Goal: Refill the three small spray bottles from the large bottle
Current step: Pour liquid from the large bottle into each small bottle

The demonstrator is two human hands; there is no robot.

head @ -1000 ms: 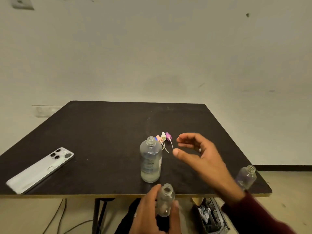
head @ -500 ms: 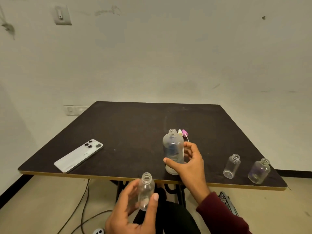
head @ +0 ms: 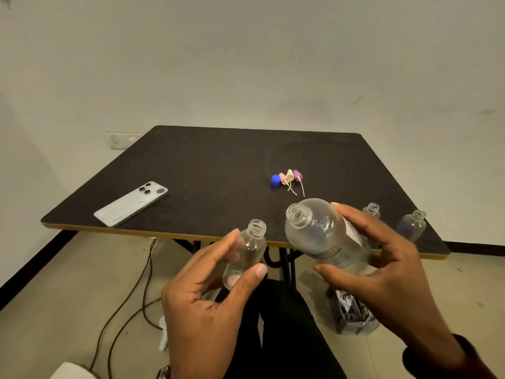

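Holding the large bottle tilted, neck down toward the left, the right hand has its fingers curled over the far side and its thumb under the near side. The bottle's mouth is open and uncapped, and a pale label shows near the fingers. It hangs in the air at the near edge of the worktop, not touching it.

The left hand grips a small bottle between thumb and fingers, nearly upright with its open mouth up, just left of and slightly below the large bottle's mouth. The two mouths are near each other but apart. This small bottle looks empty, and it too is held off the worktop, in front of its near edge.

Two more small bottles stand uncapped on the right part of the worktop: one partly hidden behind the right hand's fingers, the other further right near the edge, with a faint purple tint.

Toward the middle of the worktop lie a blue cap and three spray tops, pink, cream and purple, bunched close together with their thin tubes pointing toward the near edge.

A phone lies face down on the left part of the worktop, near the front edge. Cables trail over the floor below.
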